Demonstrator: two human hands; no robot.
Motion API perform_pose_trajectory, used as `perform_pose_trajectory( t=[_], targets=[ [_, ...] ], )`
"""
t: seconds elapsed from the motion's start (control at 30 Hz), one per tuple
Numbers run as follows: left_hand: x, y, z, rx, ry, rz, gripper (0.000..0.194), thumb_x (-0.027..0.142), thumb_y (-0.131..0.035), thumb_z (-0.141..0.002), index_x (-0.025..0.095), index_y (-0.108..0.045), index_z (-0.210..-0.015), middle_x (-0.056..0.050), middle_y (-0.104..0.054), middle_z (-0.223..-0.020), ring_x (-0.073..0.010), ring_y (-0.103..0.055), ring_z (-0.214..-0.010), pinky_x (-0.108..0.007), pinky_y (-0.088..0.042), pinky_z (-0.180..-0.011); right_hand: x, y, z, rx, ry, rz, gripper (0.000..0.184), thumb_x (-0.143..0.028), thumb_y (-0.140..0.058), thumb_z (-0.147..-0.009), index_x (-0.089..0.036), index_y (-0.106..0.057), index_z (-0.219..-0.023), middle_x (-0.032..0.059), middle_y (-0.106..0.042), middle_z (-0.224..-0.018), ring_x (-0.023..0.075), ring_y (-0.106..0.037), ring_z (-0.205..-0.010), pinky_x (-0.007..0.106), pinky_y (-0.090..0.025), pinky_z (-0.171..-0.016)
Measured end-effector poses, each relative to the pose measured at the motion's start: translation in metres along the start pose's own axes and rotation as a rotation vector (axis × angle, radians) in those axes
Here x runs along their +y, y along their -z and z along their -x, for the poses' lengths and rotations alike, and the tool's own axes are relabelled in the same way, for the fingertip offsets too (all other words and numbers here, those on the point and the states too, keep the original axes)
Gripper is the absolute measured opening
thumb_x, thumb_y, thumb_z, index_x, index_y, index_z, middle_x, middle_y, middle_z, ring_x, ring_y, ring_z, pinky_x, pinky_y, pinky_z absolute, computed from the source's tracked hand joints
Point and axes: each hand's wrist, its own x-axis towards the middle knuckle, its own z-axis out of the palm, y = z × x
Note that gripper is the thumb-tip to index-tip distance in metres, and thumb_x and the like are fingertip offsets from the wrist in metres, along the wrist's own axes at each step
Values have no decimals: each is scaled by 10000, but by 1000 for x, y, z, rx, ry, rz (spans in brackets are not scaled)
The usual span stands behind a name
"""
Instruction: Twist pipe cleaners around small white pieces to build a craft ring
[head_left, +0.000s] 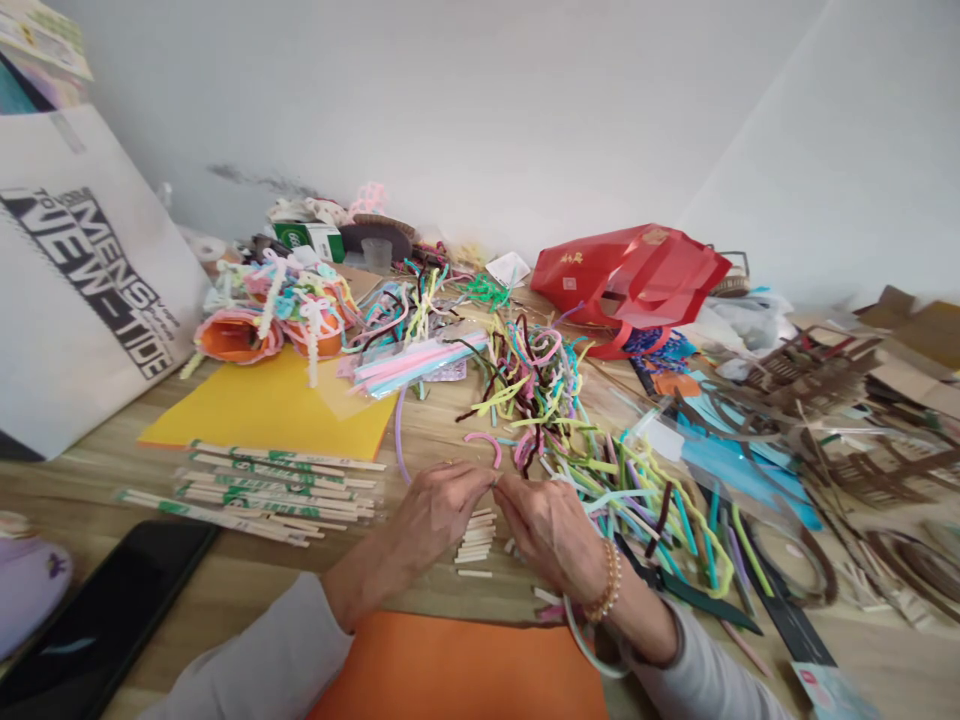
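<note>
Pale strip (496, 479) between fingers (480, 477), left hand (439, 515), right hand (550, 530)

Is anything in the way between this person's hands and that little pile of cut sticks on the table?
Nothing visible stands in the way. The small pile of cut pale sticks lies on the wooden table, just below and between the left hand and the right hand.
</note>
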Motion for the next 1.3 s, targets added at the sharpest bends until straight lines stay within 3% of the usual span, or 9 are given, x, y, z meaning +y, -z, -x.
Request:
perform_pose_trajectory(
  t=[0.13,0.27,0.4,0.6,0.7,0.83,1.0,1.1,1.3],
  targets=[
    [-1,0,0,98,-1,32,225,148,-475,-873,187,-642,-1020,-85,-696,-993,-207,-636,-932,-317,-477,-832,6,4,-1,30,-47,-342,197,-277,-408,-931,-170,-574,-913,26,-639,-694,128,-567,-611,222,-327,-566],
    [0,1,-1,160,-29,35,226,156,-495,-857,188,-653,-1015,-84,-716,-944,-212,-646,-907,-333,-480,-825,10,7,-5,11,-64,-778,232,-326,-401,-935,-156,-542,-865,-28,-548,-603,90,-487,-522,189,-350,-507],
    [6,3,-3,165,33,126,196,172,-531,-834,195,-666,-974,-80,-717,-951,-213,-639,-922,-340,-463,-867,13,3,-7,19,-80,-967,234,-335,-440,-914,-154,-530,-796,-40,-510,-585,79,-451,-507,180,-347,-480],
    [8,13,-10,57,236,696,315,251,-624,-790,167,-610,-1094,-93,-624,-1162,-208,-591,-1013,-297,-462,-856,18,2,-7,148,-80,-829,192,-320,-499,-879,-153,-576,-824,-13,-554,-662,100,-472,-585,202,-368,-548],
    [4,15,-12,-4,328,916,278,341,-580,-827,129,-642,-997,-84,-661,-986,-169,-616,-832,-259,-480,-721,17,5,-6,188,-44,-761,175,-310,-512,-874,-159,-600,-858,16,-616,-765,126,-535,-683,219,-408,-633],
    [-3,13,-13,-53,425,987,254,351,-674,-751,113,-663,-841,-3,-618,-674,-113,-558,-614,-232,-449,-622,15,9,-5,223,-11,-691,162,-311,-532,-867,-175,-618,-887,29,-645,-813,147,-571,-743,233,-434,-684],
    [-8,12,-11,-62,488,1203,262,343,-706,-720,103,-645,-806,-11,-619,-650,-112,-564,-606,-231,-437,-610,12,16,-3,256,28,-640,185,-249,-523,-868,-192,-591,-1030,30,-642,-834,146,-581,-745,239,-455,-683],
    [-8,13,-10,-75,524,1308,272,354,-722,-701,106,-633,-770,-14,-615,-654,-106,-557,-603,-235,-444,-624,11,20,-2,282,72,-586,162,-226,-507,-881,-199,-591,-1018,34,-645,-846,149,-594,-772,244,-461,-709],
    [-8,14,-11,-133,506,1247,285,378,-706,-716,112,-663,-808,1,-604,-617,-98,-537,-568,-216,-415,-588,9,23,-1,269,119,-507,120,-170,-474,-900,-190,-591,-915,43,-644,-858,145,-605,-786,236,-455,-730]
  ],
)
